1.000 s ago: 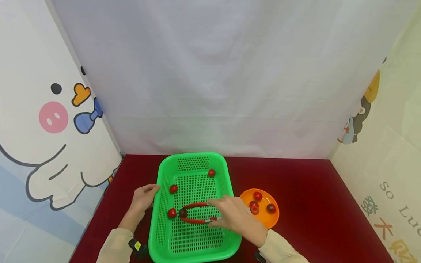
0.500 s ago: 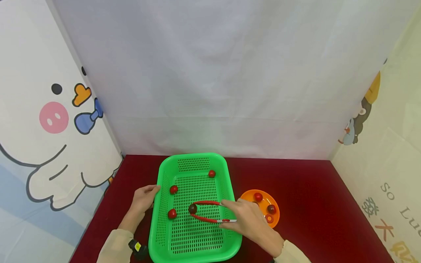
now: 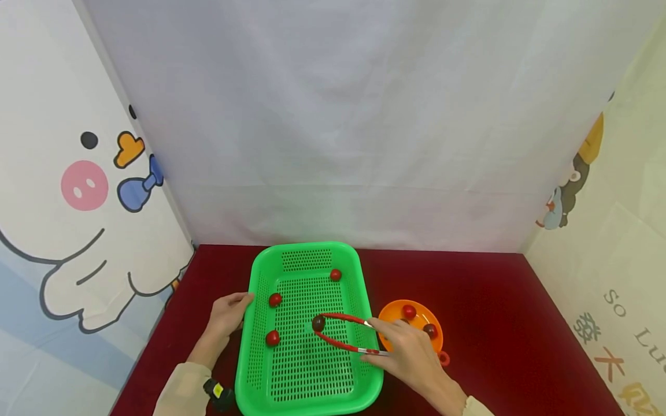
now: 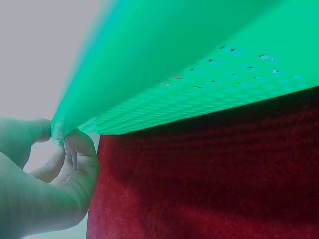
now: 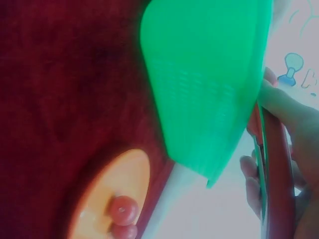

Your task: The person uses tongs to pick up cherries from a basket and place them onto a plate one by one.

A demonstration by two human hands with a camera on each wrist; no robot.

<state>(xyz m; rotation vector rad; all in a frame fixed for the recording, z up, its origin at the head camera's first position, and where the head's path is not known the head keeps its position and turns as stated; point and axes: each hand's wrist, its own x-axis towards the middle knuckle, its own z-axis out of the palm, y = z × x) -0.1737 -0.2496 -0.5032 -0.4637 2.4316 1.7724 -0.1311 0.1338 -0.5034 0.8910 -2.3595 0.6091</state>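
Observation:
My left hand (image 3: pixel 227 315) pinches the left rim of a green perforated basket (image 3: pixel 312 246); the left wrist view shows thumb and fingers on its edge (image 4: pixel 59 132). With my right hand (image 3: pixel 408 355) I hold red-tipped tongs (image 3: pixel 338 344) over the basket, thumb and fingers on opposite arms. Between the tong tips is a dark cherry tomato (image 3: pixel 318 323), raised above the basket floor as far as I can tell. Red cherry tomatoes lie in the basket: two on the left (image 3: pixel 274 300) and one at the far right (image 3: pixel 335 275).
Right of the basket stands an orange plate (image 3: pixel 390 312) with a red tomato (image 3: pixel 409 312) and a dark one (image 3: pixel 430 330); my right hand partly covers it. Dark red cloth (image 3: pixel 468 300) covers the table. A white curtain (image 3: pixel 333 144) hangs behind.
My right hand has moved right with the tongs, carrying the dark cherry tomato away from the red one at lower left. The left hand and basket have stayed put.

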